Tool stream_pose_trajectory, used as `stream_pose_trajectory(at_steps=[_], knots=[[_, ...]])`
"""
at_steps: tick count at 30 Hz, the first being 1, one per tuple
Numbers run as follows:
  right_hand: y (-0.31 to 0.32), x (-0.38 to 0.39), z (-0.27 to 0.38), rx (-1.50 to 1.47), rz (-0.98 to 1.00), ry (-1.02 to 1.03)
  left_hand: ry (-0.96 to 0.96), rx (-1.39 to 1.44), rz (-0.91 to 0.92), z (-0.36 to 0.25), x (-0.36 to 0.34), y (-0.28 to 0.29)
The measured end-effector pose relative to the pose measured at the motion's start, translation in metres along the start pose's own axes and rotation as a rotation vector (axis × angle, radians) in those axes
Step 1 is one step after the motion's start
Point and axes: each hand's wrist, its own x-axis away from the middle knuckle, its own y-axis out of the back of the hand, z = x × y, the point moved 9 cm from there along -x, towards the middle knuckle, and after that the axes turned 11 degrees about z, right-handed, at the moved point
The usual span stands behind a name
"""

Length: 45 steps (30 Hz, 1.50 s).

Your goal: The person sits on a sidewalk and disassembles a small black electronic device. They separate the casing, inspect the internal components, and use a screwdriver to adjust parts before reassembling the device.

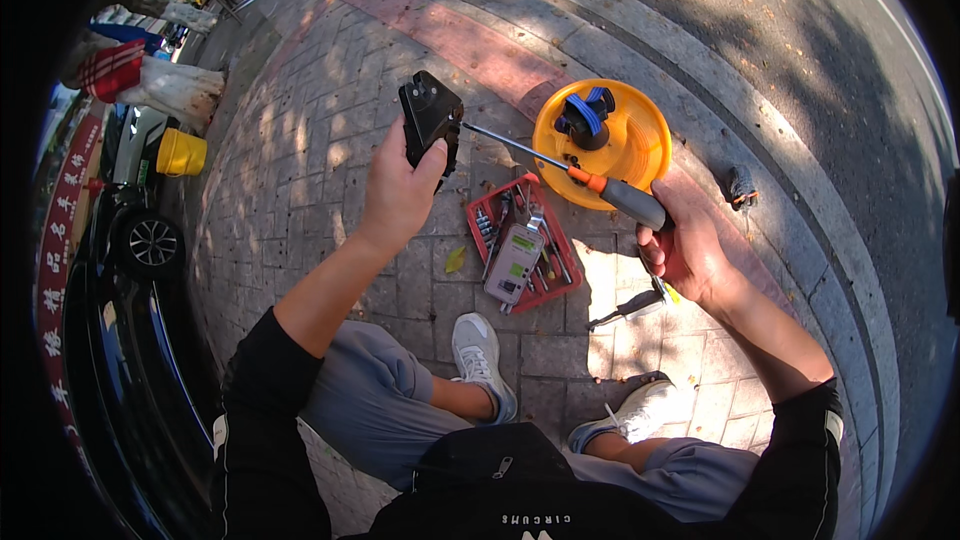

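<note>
My left hand (392,190) is closed around a black plastic part (428,112) with a boxy, notched shape, raised above the pavement. In my right hand (697,248) is a screwdriver (632,202) with a grey and orange handle. Its long shaft points left, and its tip meets the edge of the black part; whether it sits in a screw cannot be made out. Below, an orange round basin (648,130) holds a black thing with blue bands (588,120). A red tool tray (560,290) lies near my feet, with a pale device with green labels (515,265) on top.
A dark tool-like object (628,308) lies on the paving under my right hand. A small dark bundle (741,187) is by the kerb (790,210). At left stand a black car (130,340), a yellow bucket (182,152) and a tree trunk (180,90).
</note>
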Motion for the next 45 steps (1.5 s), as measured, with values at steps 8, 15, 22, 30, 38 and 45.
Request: stream_pose_trajectory(at_steps=[8,15,22,30,38,45], knots=[[-0.011,0.005,0.030,0.235,-0.014,0.374,-0.024,-0.038,0.003,0.000,0.000,0.001],[-0.004,0.009,0.009,0.125,0.199,0.306,-0.010,-0.070,0.039,0.004,0.002,-0.004],[-0.007,0.008,-0.015,-0.168,0.253,-0.089,-0.035,-0.116,0.037,-0.005,0.006,-0.002],[-0.021,0.022,0.040,0.654,0.010,0.449,0.021,-0.026,0.056,-0.005,0.004,-0.004],[-0.022,0.019,0.032,0.496,0.139,0.290,-0.021,0.037,0.041,-0.008,0.002,-0.004],[-0.017,0.017,0.014,0.175,0.231,0.081,0.008,-0.053,0.123,-0.008,0.008,-0.009]])
